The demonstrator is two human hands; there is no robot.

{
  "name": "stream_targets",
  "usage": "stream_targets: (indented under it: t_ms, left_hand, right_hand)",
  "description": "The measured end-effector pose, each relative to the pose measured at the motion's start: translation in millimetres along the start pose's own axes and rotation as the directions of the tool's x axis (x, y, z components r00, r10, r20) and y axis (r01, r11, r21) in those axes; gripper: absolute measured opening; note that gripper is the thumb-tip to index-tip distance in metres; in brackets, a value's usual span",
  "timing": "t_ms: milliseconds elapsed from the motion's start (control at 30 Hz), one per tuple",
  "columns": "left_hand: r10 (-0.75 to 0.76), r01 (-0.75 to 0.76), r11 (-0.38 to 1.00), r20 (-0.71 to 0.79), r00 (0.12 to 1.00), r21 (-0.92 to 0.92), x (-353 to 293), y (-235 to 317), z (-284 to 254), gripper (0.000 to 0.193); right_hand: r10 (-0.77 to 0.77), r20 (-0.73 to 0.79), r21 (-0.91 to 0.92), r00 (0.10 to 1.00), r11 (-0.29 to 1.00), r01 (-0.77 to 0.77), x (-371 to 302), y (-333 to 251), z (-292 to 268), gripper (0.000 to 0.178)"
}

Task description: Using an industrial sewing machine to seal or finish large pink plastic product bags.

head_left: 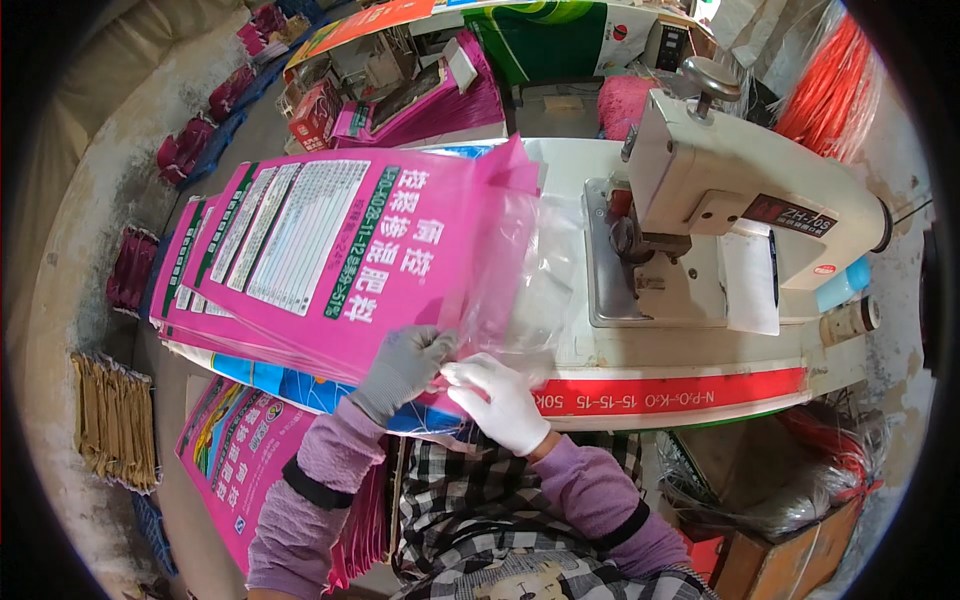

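Observation:
A large pink printed bag (290, 245) lies flat on top of a stack of like bags, on the white table of a sewing machine (740, 165). Clear plastic liner (530, 280) sticks out of its right end, crumpled and shiny. At the near corner of that end, my left hand (408, 368), in a grey glove, is closed on the bag's edge. Right beside it, my right hand (497, 398), in a white glove, pinches the same corner. Which layer each set of fingertips grips, pink sheet or clear film, is hard to make out. The machine's sewing head stands right of the liner.
More pink bags (245, 450) hang below the table at my left. Folded bundles (115, 420) line the left wall. Beyond the table are another pink stack (430, 110) and red strands (825, 90). A red strip (680, 390) marks the table's front edge; a wooden box (800, 550) stands lower right.

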State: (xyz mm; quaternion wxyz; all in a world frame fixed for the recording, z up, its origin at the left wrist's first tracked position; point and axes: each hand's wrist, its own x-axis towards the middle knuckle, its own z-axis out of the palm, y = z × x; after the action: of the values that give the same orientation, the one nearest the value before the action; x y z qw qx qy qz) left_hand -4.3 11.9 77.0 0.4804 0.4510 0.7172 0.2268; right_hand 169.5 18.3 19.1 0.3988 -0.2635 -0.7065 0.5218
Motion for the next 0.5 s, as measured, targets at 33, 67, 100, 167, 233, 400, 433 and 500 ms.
stream_targets:
  t_ms: [33,67,100,167,233,400,433,500]
  left_hand:
    - [-0.006,0.006,1.000,0.002,1.000,-0.002,0,0,-3,0.040]
    - [-0.036,0.036,0.999,0.055,0.998,0.000,-1,11,-7,0.038]
    - [-0.065,0.065,0.998,0.108,0.992,0.003,-1,17,-9,0.037]
    - [-0.042,0.056,0.995,0.175,0.984,-0.077,8,7,-8,0.028]
    - [0.066,-0.049,0.995,0.221,0.973,-0.082,2,-5,-25,0.022]
    - [0.283,-0.249,0.931,-0.097,0.954,0.268,-57,23,-44,0.018]
    - [0.463,-0.302,0.720,-0.108,0.880,0.625,-74,28,-36,0.019]
    - [0.494,-0.154,0.553,-0.172,0.852,0.819,-124,25,-41,0.028]
  right_hand:
    - [0.006,0.003,0.002,1.000,1.000,-0.006,-2,-2,2,0.021]
    - [-0.113,0.005,-0.151,0.994,0.982,0.113,-1,-2,3,0.023]
    - [-0.230,0.026,-0.298,0.973,0.927,0.227,0,-4,4,0.024]
    - [-0.275,0.061,-0.420,0.960,0.865,0.274,1,-8,3,0.022]
    - [-0.193,0.278,0.010,0.941,0.980,0.198,8,-9,-3,0.023]
    - [0.365,0.573,-0.741,0.734,0.613,0.273,45,4,38,0.026]
    - [0.350,0.405,-0.405,0.845,0.897,-0.177,46,-18,54,0.026]
    - [0.252,0.480,-0.533,0.840,0.845,0.051,83,-37,35,0.025]
